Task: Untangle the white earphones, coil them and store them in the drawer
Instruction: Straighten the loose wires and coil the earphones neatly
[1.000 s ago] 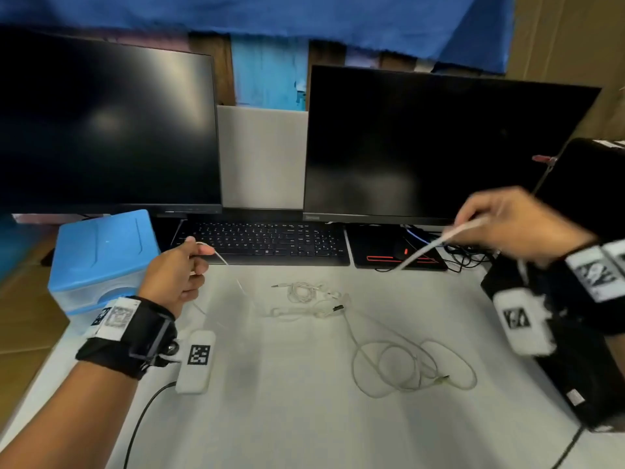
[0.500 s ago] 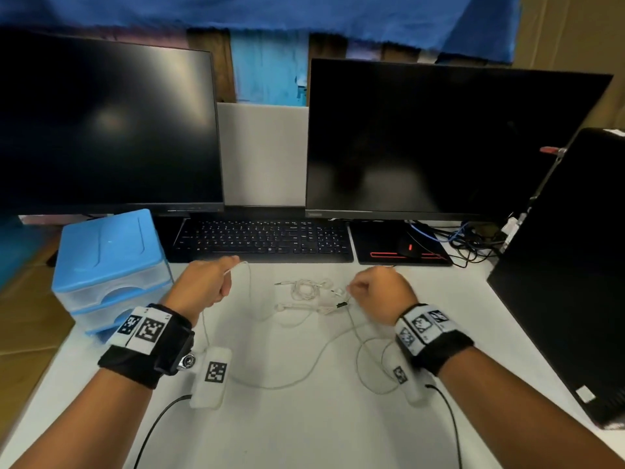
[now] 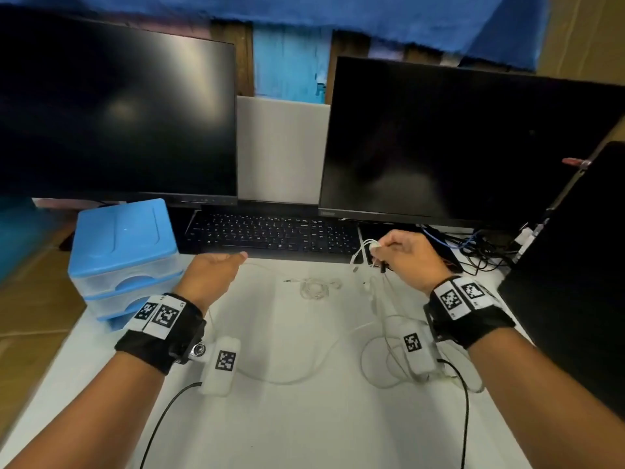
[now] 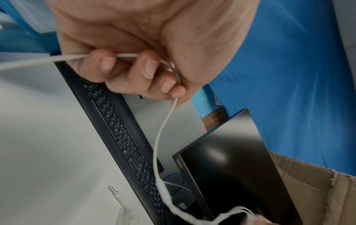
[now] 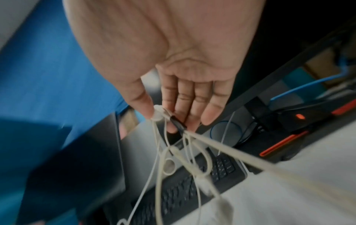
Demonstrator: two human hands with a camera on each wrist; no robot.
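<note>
The white earphones' cable (image 3: pixel 287 379) runs slack across the white table (image 3: pixel 304 428) between my two hands. My left hand (image 3: pixel 233 258) is near the blue drawer unit (image 3: pixel 125 252); in the left wrist view its fingers (image 4: pixel 125 71) curl round the cable (image 4: pixel 159 137). My right hand (image 3: pixel 382 248) is raised at the keyboard's front right corner. Its thumb and forefinger pinch a tangled bunch of earbuds and cable (image 5: pixel 159 115), with loops dangling below (image 5: pixel 185 159). A small separate coil with a plug (image 3: pixel 314 287) lies on the table between the hands.
A black keyboard (image 3: pixel 270 235) lies just behind the hands, with two dark monitors (image 3: pixel 115 113) (image 3: pixel 456 147) beyond it. A black case (image 3: pixel 575 265) stands at the right edge. Blue and black cables (image 3: pixel 473 245) cluster at the back right.
My right hand came in from the far right to the tangle on the table, then lifted the bunch up toward the keyboard. The left hand kept its hold and shifted little.
</note>
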